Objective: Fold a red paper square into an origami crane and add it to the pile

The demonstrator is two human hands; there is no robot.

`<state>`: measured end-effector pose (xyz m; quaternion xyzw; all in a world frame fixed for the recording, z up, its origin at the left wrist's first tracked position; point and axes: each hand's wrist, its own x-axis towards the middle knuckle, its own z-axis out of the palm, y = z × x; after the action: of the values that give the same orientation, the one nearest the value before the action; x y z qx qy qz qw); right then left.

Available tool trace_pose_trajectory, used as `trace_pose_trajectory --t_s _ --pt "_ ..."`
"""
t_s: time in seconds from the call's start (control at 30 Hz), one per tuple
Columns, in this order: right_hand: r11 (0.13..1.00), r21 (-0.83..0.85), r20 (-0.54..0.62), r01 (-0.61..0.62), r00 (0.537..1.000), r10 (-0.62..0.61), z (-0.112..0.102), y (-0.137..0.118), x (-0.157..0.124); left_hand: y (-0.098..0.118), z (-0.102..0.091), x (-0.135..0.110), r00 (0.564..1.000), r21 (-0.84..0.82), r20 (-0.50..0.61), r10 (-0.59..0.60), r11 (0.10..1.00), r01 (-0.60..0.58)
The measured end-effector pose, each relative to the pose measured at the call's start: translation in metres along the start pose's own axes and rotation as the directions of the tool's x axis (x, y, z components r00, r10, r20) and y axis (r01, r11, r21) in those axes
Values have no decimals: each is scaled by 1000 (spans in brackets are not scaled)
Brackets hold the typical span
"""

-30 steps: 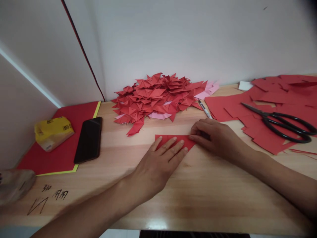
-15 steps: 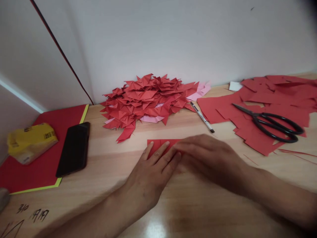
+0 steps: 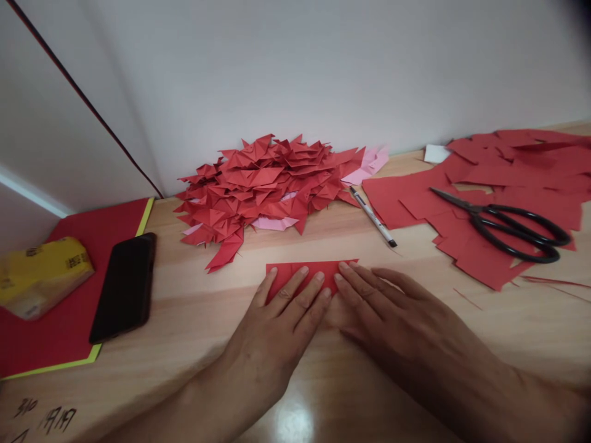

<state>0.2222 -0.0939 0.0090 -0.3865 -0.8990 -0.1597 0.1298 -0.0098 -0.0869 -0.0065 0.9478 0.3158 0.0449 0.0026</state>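
Observation:
A folded piece of red paper (image 3: pixel 319 267) lies on the wooden table, its long straight edge on the far side. Flat on its left part rests my left hand (image 3: pixel 281 326), fingers spread and pressing it down. My right hand (image 3: pixel 392 314) lies over the right end with its fingers stretched out and the fingertips touching the paper. Both hands cover much of the near side of the sheet, so its lower edge is mostly hidden. Beyond it is a heap of folded red paper shapes (image 3: pixel 263 178) with a few pink ones among them.
Black-handled scissors (image 3: pixel 512 227) lie on cut red paper pieces (image 3: pixel 489 261) at the right. A pen (image 3: pixel 373 216) lies between these and the heap. On the left are a black phone (image 3: pixel 124 286), a yellow packet (image 3: pixel 44 277) and large red sheets (image 3: pixel 41 341). A wall stands behind.
My right hand has slid rightward along the paper and flattened, baring more of the red sheet's far edge. My left hand stays pressed on it. The view has shifted slightly.

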Motion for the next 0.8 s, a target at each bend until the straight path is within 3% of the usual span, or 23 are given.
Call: trace_pose_trajectory --t_s 0.3,0.57,0.8 --pt "998 -47 3 -37 999 37 -2 6 -4 3 -6 2 1000 26 2 -9 1000 9" --pt "997 -81 35 6 999 -3 -4 4 -4 3 -6 1 998 2 62 -31 1000 31" --pt "997 -72 24 19 1000 -17 1 4 -7 6 -19 1 991 20 125 -39 999 37"
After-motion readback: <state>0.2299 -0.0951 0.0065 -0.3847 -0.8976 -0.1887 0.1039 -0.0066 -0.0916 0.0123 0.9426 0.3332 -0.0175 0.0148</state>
